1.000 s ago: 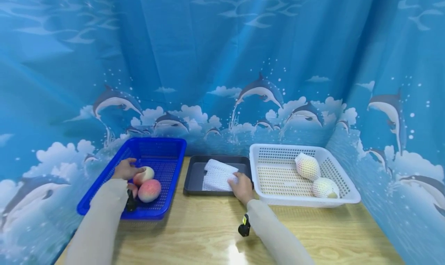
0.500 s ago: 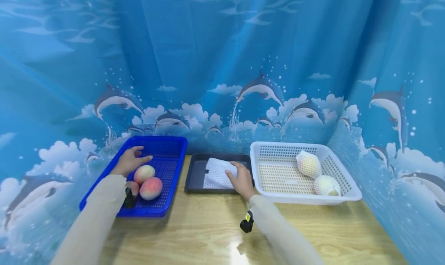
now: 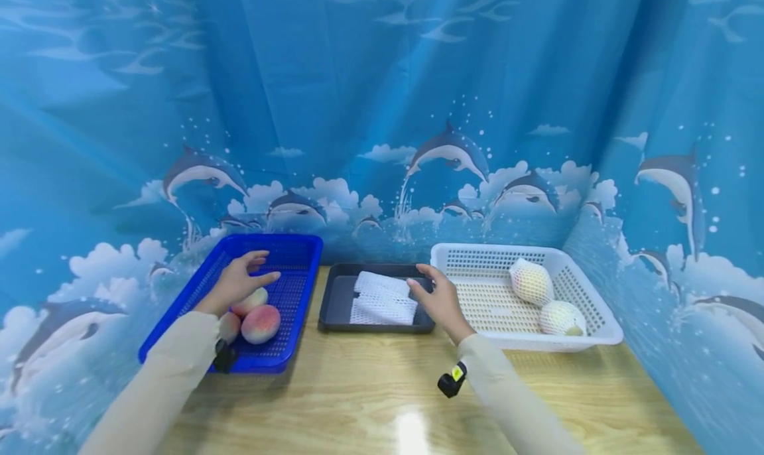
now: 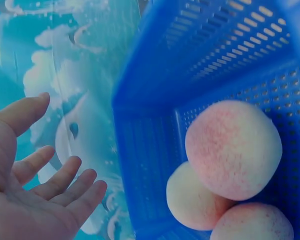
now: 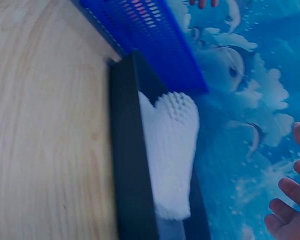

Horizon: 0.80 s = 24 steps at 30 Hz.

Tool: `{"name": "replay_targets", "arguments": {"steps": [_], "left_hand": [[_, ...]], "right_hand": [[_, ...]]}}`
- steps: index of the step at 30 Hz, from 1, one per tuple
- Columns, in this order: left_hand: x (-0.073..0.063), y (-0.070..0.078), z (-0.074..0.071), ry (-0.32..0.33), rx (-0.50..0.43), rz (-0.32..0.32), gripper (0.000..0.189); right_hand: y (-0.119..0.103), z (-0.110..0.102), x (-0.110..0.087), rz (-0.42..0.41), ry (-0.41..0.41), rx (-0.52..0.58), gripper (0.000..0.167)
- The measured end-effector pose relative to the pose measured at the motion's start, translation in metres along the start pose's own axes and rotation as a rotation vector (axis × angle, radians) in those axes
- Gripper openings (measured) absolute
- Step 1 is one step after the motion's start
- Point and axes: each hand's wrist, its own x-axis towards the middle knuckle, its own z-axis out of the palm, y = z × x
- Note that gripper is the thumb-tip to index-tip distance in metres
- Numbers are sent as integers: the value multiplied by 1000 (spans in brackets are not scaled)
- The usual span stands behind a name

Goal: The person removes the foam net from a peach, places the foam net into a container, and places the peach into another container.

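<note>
My left hand (image 3: 235,282) hovers over the blue basket (image 3: 306,296), fingers spread and holding nothing. Below it lie three peaches; the reddest peach (image 3: 260,324) is in front, and a paler peach (image 3: 251,301) is partly hidden by the hand. The left wrist view shows that hand (image 4: 45,185) apart from the peaches (image 4: 234,150). My right hand (image 3: 442,300) is raised between the dark tray (image 3: 334,302) and the white basket, its fingers loosely bent around nothing. White foam net sleeves (image 3: 383,300) lie flat in the tray; the right wrist view shows the sleeves (image 5: 172,150) too.
The white basket (image 3: 477,339) on the right holds two fruits in foam nets, a rear one (image 3: 531,282) and a front one (image 3: 562,318). A wooden table (image 3: 334,389) carries everything. Behind hangs a blue dolphin curtain (image 3: 358,110).
My left hand has come up off the peaches and shifted right. My right hand has let go of the foam sleeves and moved right, toward the white basket.
</note>
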Motion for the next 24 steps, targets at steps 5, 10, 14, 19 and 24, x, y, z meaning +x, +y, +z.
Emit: {"name": "replay_targets", "arguments": {"steps": [5, 10, 14, 19, 24], "left_hand": [[-6, 8, 8, 8, 2, 49, 74], [-11, 13, 16, -3, -19, 84, 73], [-17, 21, 23, -25, -42, 86, 72], [-23, 30, 33, -38, -51, 108, 70], [-27, 33, 44, -37, -71, 167, 66]], "right_hand": [[3, -26, 0, 42, 28, -25, 51], [12, -49, -2, 71, 44, -29, 51], [19, -65, -5, 93, 51, -18, 52], [30, -82, -8, 114, 75, -39, 53], [41, -99, -12, 149, 98, -80, 53]]}}
